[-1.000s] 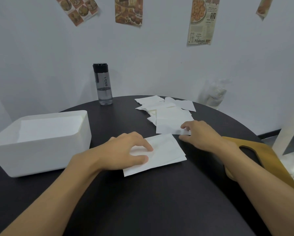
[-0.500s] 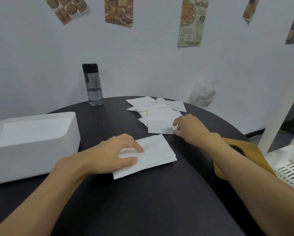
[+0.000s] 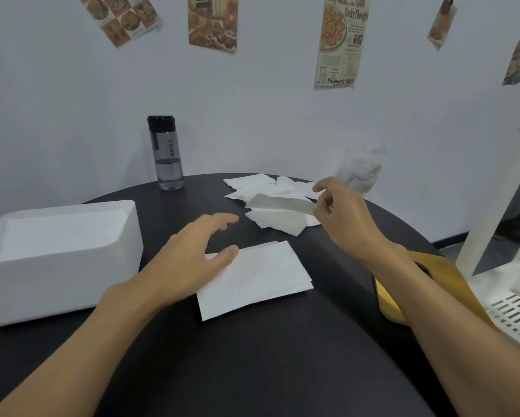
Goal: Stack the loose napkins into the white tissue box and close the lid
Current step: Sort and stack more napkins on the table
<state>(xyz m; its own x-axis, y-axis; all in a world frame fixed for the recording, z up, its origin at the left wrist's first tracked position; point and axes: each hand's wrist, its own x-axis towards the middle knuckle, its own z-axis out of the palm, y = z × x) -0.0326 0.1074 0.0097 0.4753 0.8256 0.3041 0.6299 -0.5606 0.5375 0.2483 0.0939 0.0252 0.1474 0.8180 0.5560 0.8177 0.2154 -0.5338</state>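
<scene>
The white tissue box stands open at the left of the round black table, with white napkins lying inside. A small squared stack of napkins lies in the middle of the table. My left hand hovers over its left end with fingers spread and relaxed. Further back lies a loose pile of napkins. My right hand pinches one napkin by its right edge and holds it lifted above that pile.
A clear water bottle with a black cap stands at the back of the table. A yellow-brown wooden lid lies at the right table edge under my right forearm. A white slotted rack sits to the right. A crumpled plastic bag rests by the wall.
My right hand has taken one napkin from the loose pile and raised it. My left hand has lifted off the stack and opened its fingers.
</scene>
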